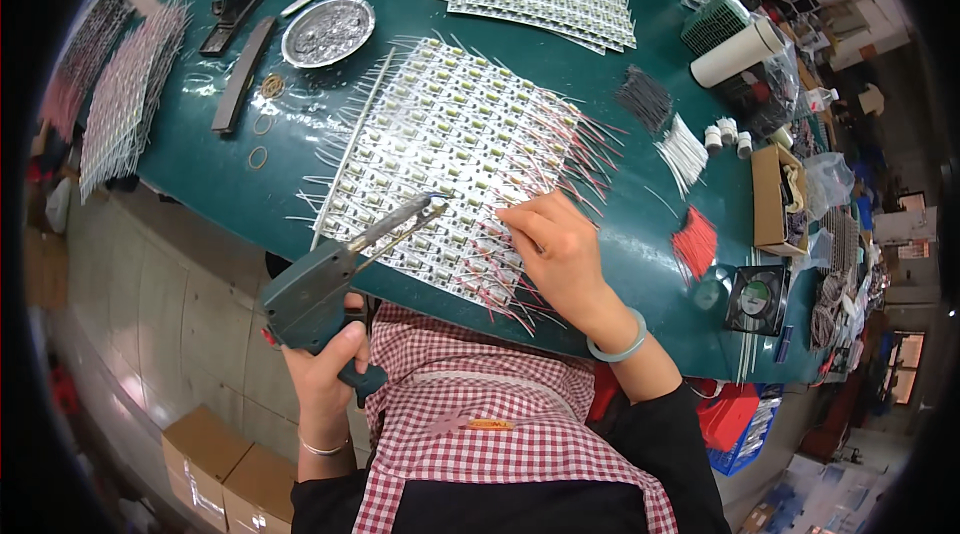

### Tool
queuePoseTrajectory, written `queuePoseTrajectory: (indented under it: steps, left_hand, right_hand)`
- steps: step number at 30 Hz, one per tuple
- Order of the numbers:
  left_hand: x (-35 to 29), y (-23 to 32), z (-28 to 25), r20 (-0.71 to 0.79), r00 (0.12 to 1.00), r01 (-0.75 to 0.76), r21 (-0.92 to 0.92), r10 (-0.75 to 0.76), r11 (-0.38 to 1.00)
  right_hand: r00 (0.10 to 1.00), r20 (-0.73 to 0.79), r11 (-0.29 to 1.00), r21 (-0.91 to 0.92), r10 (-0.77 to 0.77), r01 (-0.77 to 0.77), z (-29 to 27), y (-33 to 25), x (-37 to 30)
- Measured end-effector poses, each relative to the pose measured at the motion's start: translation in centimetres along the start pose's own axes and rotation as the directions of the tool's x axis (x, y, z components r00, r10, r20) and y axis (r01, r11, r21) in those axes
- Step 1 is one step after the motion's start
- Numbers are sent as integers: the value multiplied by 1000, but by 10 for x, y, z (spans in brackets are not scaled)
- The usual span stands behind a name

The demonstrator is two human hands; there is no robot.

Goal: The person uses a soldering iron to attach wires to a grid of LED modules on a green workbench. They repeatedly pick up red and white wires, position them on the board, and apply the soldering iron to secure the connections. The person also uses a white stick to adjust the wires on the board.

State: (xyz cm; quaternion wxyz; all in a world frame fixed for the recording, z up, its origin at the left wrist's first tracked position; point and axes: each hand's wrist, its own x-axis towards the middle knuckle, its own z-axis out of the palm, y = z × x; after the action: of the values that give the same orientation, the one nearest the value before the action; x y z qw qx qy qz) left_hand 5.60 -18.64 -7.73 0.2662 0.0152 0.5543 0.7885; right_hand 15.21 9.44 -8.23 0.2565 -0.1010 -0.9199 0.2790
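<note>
Green tabletop (220, 169) bears a white circuit-board panel (440, 144) at near centre, red wires (598, 139) fringing its right side. The left hand (325, 372) is wrapped around a soldering gun (315, 299); the right hand (560, 249), well apart, pinches its fingertips together over the panel, any wire there indistinct.

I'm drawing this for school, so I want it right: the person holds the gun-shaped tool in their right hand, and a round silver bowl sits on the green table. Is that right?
Not quite: the gun-shaped tool is in the left hand, as the head view shows. The round silver bowl does sit on the green table.
</note>
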Motion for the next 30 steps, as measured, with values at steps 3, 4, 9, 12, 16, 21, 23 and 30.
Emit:
queuePoseTrajectory:
  steps: [3,4,9,12,16,21,23,30]
  left_hand:
    - [-5,-2,6,-13,999,38,45,-37,998]
    - [-7,-2,10,-14,999,49,66,-48,997]
    - [-12,-3,17,1,998,64,215,-65,975]
    - [-14,-8,16,-14,999,55,272,-53,961]
    - [-16,-16,13,13,1000,1,417,-7,909]
    - [-9,-16,19,170,970,-238,528,173,815]
    - [-7,-16,22,183,964,-264,544,195,797]
    - [-5,-15,25,201,961,-271,561,189,782]
  right_hand:
    - [998,-4,995,-80,-56,56,13,1,-6]
    - [997,-3,992,-99,-74,73,16,2,-9]
    - [996,22,984,-150,-90,92,22,2,-18]
    - [995,50,983,-159,-90,97,22,-1,-19]
    - [992,68,980,-164,-102,112,25,-1,-20]
    - [990,80,976,-179,-112,125,26,-1,-20]
    - [990,85,975,-182,-114,128,26,-1,-20]
    - [989,82,976,-170,-124,136,26,-1,-19]
